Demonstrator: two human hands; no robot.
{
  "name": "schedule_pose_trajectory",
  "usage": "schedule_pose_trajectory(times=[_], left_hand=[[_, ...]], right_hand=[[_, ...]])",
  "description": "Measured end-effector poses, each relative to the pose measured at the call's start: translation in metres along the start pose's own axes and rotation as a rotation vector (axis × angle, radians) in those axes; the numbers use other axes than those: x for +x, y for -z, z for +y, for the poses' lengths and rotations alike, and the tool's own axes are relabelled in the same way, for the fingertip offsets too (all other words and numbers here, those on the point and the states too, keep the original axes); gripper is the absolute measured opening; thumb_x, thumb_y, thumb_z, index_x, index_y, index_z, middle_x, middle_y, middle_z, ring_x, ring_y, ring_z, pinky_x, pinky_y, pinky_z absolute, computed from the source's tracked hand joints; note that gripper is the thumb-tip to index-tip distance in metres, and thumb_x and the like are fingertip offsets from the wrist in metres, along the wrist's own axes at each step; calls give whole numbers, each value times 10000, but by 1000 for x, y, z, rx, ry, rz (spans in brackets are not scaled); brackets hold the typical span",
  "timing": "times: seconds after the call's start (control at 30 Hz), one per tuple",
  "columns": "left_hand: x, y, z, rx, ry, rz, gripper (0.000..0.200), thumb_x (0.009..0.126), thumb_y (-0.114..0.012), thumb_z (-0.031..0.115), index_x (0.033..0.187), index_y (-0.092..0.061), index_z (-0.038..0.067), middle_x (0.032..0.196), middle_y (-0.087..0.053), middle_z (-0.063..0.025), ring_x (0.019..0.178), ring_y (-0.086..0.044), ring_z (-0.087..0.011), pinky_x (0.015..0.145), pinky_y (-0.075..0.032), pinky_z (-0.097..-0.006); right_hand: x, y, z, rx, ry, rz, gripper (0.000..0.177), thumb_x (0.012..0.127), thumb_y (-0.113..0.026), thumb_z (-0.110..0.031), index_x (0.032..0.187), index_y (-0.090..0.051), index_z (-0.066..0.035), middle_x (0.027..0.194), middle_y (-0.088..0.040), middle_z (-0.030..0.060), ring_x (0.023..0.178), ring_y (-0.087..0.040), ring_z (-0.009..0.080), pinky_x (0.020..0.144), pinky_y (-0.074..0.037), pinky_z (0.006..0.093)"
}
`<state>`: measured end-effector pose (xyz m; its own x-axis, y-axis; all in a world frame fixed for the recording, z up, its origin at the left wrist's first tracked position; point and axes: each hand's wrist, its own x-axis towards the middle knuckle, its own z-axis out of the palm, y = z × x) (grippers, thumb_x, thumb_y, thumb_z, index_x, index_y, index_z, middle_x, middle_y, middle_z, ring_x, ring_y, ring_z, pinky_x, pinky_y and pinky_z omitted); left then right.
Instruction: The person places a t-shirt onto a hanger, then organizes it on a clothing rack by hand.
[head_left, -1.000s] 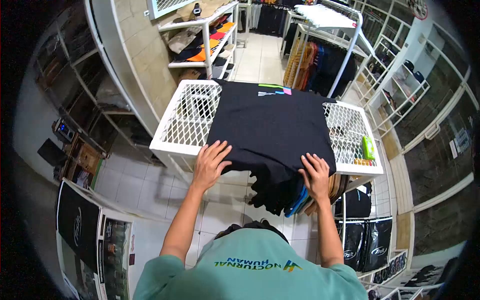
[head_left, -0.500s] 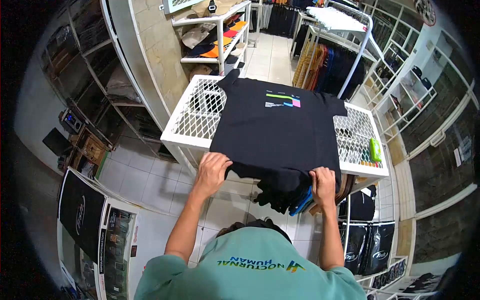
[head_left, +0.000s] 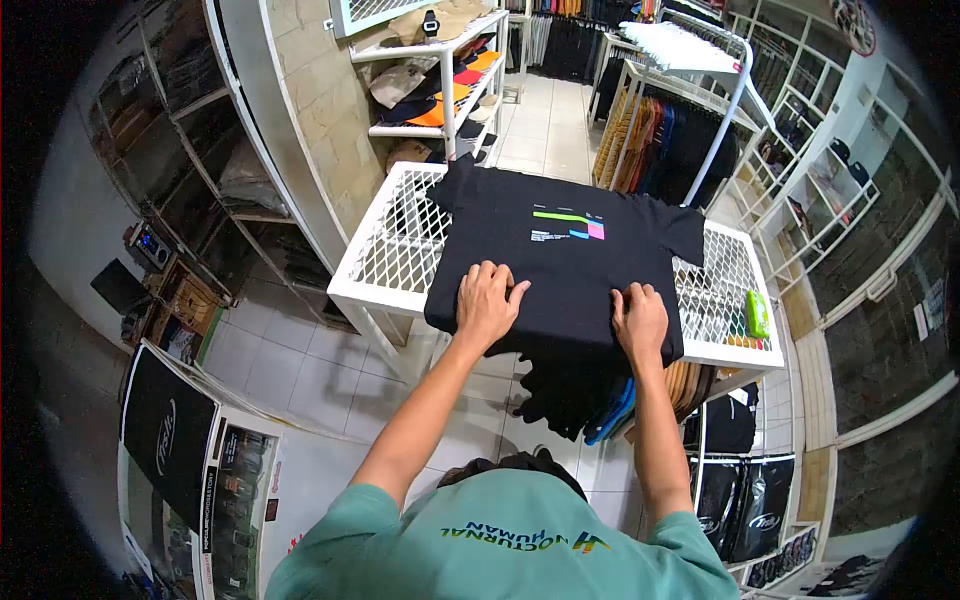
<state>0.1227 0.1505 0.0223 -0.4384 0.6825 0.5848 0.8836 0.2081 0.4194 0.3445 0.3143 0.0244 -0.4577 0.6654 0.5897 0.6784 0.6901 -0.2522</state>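
Note:
A black T-shirt (head_left: 570, 275) with a green, blue and pink print lies spread on a white mesh-topped table (head_left: 385, 235). Its near edge hangs over the table's front. My left hand (head_left: 488, 303) rests on the lower left part of the shirt, palm down, with fingers apart. On the lower right part lies my right hand (head_left: 640, 318), its fingers bent against the cloth; whether it pinches any fabric cannot be made out.
A green packet (head_left: 757, 314) is at the table's right end. Behind stand a shelf with caps (head_left: 447, 110) and a rack of hanging clothes (head_left: 650, 140). More garments hang beneath the table. A glass display case (head_left: 240, 480) is at the lower left.
Both hands have moved from the shirt's near edge farther up onto the cloth. My left hand has let go of the hem and shifted right. The shirt's near edge now hangs lower.

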Motion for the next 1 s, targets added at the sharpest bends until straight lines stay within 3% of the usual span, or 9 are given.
schedule_pose_trajectory(times=[0.17, 0.27, 0.33, 0.43, 0.5, 0.6, 0.67, 0.83, 1.0], left_hand=[[-3, 0, -3, 22, 28, -2, 382, 907, -732, 399, 1106, -696, 76, 1094, -582, -127, 1074, -535, -325, 998, -397, -490], [-2, 2, -3, 54, 35, -120, 493, 958, -656, 427, 1314, -659, 84, 1315, -582, -197, 1274, -504, -377, 1123, -342, -526], [-2, -5, -4, 184, 50, -156, 605, 1002, -563, 460, 1489, -545, 103, 1551, -445, -247, 1474, -357, -414, 1231, -214, -567], [2, -2, -3, 138, 139, -322, 658, 1021, -503, 487, 1563, -453, 118, 1650, -303, -253, 1556, -214, -420, 1264, -121, -585], [-1, -5, -4, 163, 100, -227, 632, 1010, -535, 479, 1515, -516, 100, 1607, -384, -250, 1523, -298, -414, 1250, -172, -585], [-9, 2, -7, 44, 96, -158, 550, 997, -602, 419, 1434, -605, 86, 1536, -507, -199, 1472, -406, -376, 1224, -238, -582], [-29, 10, -20, -108, -68, -125, 467, 963, -694, 348, 1346, -679, 82, 1446, -614, -122, 1402, -503, -316, 1177, -316, -548], [-70, 33, -44, 28, -198, 18, 447, 871, -794, 247, 1305, -722, 167, 1378, -669, -33, 1327, -567, -252, 1090, -397, -481], [-68, 33, -41, -71, -178, 97, 229, 863, -783, 109, 1092, -786, 116, 1195, -761, -18, 1234, -644, -253, 1039, -426, -475]], right_hand=[[-3, 0, -4, -9, -62, 26, 277, 891, -759, -294, 945, -682, -33, 969, -643, 140, 966, -617, 341, 850, -498, 451], [-2, 0, -3, 0, -88, -45, 326, 912, -724, -294, 1099, -703, -28, 1103, -660, 153, 1068, -611, 343, 935, -480, 456], [-1, -5, 3, -9, -30, -54, 433, 956, -656, -330, 1274, -669, -37, 1327, -622, 184, 1278, -547, 369, 1087, -411, 487], [-3, -18, 11, -192, -44, -77, 511, 990, -595, -370, 1383, -612, -45, 1480, -540, 202, 1424, -442, 392, 1188, -320, 514], [-4, -15, 12, -163, -67, -127, 530, 1003, -574, -404, 1391, -604, -43, 1508, -519, 212, 1455, -409, 411, 1211, -293, 527], [-12, 4, 11, 110, 43, -100, 465, 978, -650, -351, 1320, -655, -37, 1366, -630, 196, 1328, -542, 388, 1139, -371, 520], [-33, 26, 7, 122, 154, -75, 421, 955, -698, -321, 1279, -690, -51, 1328, -658, 161, 1285, -577, 356, 1105, -395, 495], [-78, 38, 43, 73, 310, 3, 481, 865, -797, -259, 1322, -704, -136, 1384, -655, 87, 1293, -584, 301, 1089, -406, 472], [-70, 43, 50, 214, 301, -19, 333, 880, -774, -150, 1213, -766, -148, 1241, -738, 19, 1184, -640, 263, 1008, -442, 419]])
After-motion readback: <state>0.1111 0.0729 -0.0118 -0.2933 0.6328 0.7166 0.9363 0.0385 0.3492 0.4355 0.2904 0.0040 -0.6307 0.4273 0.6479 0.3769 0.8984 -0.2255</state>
